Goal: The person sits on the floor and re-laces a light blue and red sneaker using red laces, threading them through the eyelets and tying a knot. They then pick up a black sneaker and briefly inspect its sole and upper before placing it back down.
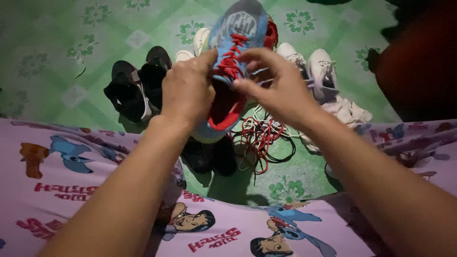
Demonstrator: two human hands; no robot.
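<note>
Your left hand (188, 90) grips the blue sneaker (233, 62) held above the floor; your right hand (278, 88) pinches its red lace (230, 59). Keep the shoe steady and pull the lace evenly.

Both arms outstretched, left hand (188, 90) and right hand (276, 85) pinching.

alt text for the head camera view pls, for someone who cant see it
Two bare hands, left hand and right hand, hold up a blue sneaker with red laces. Below on the green floral floor lie black shoes, white shoes and loose laces.
</note>
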